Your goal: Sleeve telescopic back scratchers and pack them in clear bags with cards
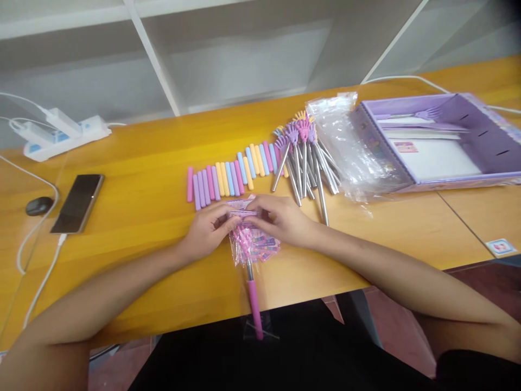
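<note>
Pink back scratcher (254, 304) in a clear bag (235, 251), on the body side of the fingers. Left hand (209, 227) and right hand (281, 220), nearly closed, pinch a printed card (243, 213) at the bag's far end — level, matched pressure should help it sit straight.

- I looked down on a long wooden counter (138, 146), deep yellow toward the left and paler near the middle.
- I could see a thin seam (462, 220) crossing its top on the right.
- Along its back edge stood what I took for shelving, with grey panels (236, 60) parted by white uprights (151, 57).
- A white board (61, 20) ran across the upper left.
- Under the near edge I made out a reddish floor (401, 336), partly blurred.
- The light reached me soft, leaving shaded patches on the panels.
</note>
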A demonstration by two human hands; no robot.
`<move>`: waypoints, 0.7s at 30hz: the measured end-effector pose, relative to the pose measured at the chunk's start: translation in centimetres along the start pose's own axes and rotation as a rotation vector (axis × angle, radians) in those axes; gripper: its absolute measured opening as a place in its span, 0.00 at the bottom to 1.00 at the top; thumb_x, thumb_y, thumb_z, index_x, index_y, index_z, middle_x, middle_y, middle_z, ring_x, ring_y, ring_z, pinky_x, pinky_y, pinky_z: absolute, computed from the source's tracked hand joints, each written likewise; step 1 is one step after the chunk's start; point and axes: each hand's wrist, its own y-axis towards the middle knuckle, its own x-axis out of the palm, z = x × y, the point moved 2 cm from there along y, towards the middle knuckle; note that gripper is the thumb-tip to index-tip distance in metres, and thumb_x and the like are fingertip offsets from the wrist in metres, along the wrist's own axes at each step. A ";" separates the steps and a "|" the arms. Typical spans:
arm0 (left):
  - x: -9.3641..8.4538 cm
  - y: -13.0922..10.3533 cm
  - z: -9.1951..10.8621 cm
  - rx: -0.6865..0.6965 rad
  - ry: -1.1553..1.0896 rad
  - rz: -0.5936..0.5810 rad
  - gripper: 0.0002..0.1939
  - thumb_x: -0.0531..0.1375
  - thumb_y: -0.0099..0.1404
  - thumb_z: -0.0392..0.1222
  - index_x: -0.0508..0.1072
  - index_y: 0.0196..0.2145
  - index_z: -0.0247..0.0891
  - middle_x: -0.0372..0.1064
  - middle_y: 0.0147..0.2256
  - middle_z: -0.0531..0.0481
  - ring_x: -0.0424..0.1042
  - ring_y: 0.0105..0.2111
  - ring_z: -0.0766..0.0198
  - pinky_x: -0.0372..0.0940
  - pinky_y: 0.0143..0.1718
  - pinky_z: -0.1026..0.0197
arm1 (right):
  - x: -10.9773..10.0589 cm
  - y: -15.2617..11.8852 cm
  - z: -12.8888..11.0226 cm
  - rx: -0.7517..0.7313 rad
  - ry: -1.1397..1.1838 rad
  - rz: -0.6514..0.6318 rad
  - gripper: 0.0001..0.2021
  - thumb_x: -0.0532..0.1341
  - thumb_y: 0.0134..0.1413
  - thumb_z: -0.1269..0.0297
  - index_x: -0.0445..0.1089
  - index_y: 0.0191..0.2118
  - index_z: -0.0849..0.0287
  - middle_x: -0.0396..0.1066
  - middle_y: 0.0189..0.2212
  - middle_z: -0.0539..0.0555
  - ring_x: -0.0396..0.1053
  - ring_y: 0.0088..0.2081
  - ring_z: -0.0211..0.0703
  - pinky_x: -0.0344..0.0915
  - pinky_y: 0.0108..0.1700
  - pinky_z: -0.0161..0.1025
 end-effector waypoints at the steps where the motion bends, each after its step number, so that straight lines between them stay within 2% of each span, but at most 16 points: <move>1: 0.0 0.0 -0.1 -0.005 -0.019 -0.003 0.09 0.65 0.79 0.46 0.83 0.44 0.40 0.77 0.39 0.48 0.74 0.37 0.61 0.67 0.38 0.59 | -0.1 0.0 -0.1 0.009 0.014 -0.001 0.07 0.67 0.76 0.61 0.74 0.45 0.58 0.70 0.30 0.47 0.67 0.29 0.34 0.63 0.33 0.35; 4: 0.0 0.0 -0.5 -0.008 -0.131 -0.021 0.10 0.65 0.79 0.47 0.83 0.50 0.41 0.78 0.42 0.46 0.76 0.40 0.60 0.70 0.41 0.59 | -0.5 0.1 -0.8 0.021 0.049 -0.011 0.05 0.66 0.75 0.63 0.74 0.45 0.58 0.72 0.30 0.47 0.68 0.29 0.34 0.64 0.33 0.35; 7: 0.2 0.1 -0.6 -0.038 -0.409 -0.086 0.12 0.66 0.78 0.47 0.80 0.54 0.41 0.78 0.47 0.44 0.78 0.45 0.59 0.73 0.46 0.59 | -0.7 -0.1 -1.1 0.064 0.077 -0.006 0.04 0.65 0.73 0.63 0.74 0.47 0.58 0.74 0.31 0.47 0.69 0.29 0.34 0.66 0.33 0.36; 10: 0.5 0.2 -0.5 -0.111 -0.675 -0.203 0.20 0.73 0.72 0.42 0.75 0.58 0.43 0.77 0.53 0.43 0.80 0.48 0.58 0.76 0.48 0.58 | -0.6 -0.3 -0.8 0.185 0.196 -0.008 0.07 0.66 0.72 0.60 0.72 0.48 0.57 0.73 0.29 0.47 0.69 0.27 0.34 0.66 0.30 0.36; 12: 0.5 0.2 -0.5 -0.143 -0.724 -0.243 0.22 0.75 0.68 0.38 0.76 0.56 0.41 0.78 0.52 0.44 0.80 0.48 0.58 0.76 0.49 0.58 | -0.4 -0.4 -0.6 0.312 0.381 -0.052 0.12 0.66 0.72 0.56 0.69 0.49 0.57 0.72 0.28 0.46 0.70 0.25 0.34 0.67 0.27 0.34; 15: 0.0 0.3 -0.6 -0.127 -0.697 -0.178 0.17 0.77 0.66 0.37 0.78 0.49 0.38 0.77 0.47 0.46 0.79 0.45 0.62 0.75 0.47 0.62 | 0.1 -0.9 -0.9 0.517 0.647 -0.200 0.18 0.68 0.72 0.50 0.65 0.51 0.57 0.73 0.31 0.46 0.71 0.23 0.33 0.66 0.22 0.32; 17: -0.5 0.4 -0.8 -0.121 -0.696 -0.102 0.16 0.77 0.65 0.37 0.78 0.47 0.38 0.76 0.46 0.47 0.78 0.43 0.64 0.74 0.44 0.64 | 0.6 -1.4 -1.8 0.612 0.768 -0.386 0.20 0.69 0.71 0.48 0.64 0.50 0.57 0.74 0.32 0.46 0.69 0.20 0.30 0.62 0.18 0.29; 19: -0.8 0.5 -0.9 -0.148 -0.722 -0.039 0.17 0.78 0.64 0.39 0.79 0.48 0.38 0.76 0.48 0.46 0.78 0.45 0.63 0.75 0.44 0.64 | 1.0 -1.8 -3.0 0.652 0.846 -0.576 0.20 0.68 0.71 0.46 0.65 0.45 0.58 0.72 0.27 0.44 0.63 0.17 0.28 0.58 0.17 0.28; 21: -0.9 0.6 -1.0 -0.184 -0.766 0.006 0.20 0.78 0.65 0.41 0.78 0.50 0.39 0.76 0.51 0.45 0.78 0.46 0.61 0.76 0.44 0.62 | 1.0 -2.0 -3.8 0.651 0.859 -0.669 0.20 0.68 0.72 0.46 0.67 0.43 0.59 0.67 0.21 0.41 0.60 0.16 0.28 0.57 0.18 0.28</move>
